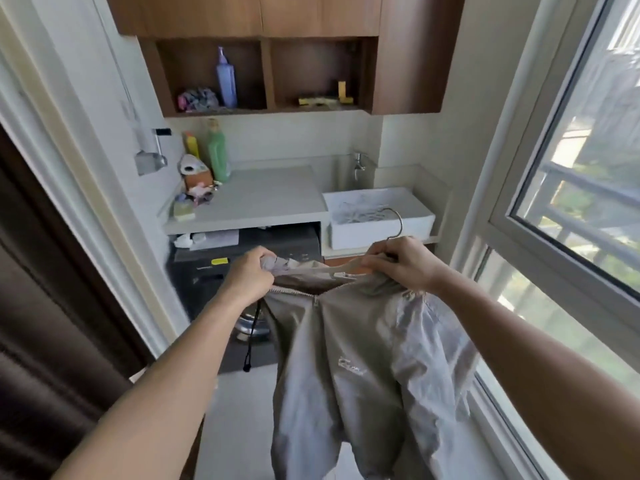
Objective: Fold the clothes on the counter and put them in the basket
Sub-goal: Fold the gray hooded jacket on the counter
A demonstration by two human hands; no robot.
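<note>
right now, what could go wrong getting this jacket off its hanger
1. The jacket looks zipped up to just below the collar, so the hanger could snag in the neck opening when pulled out.
2. The right hand holds hanger and fabric together; tugging may stretch the shoulder.
3. The black drawstring dangles below the left hand and could catch on something.

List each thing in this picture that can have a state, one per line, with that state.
jacket: unfolded, hanging on a hanger, zip open at the top
hanger: inside the jacket's shoulders
left hand: grips the jacket's collar
right hand: grips hanger and collar
white basin: holds loose hangers
green bottle: upright
purple bottle: upright on shelf
</note>
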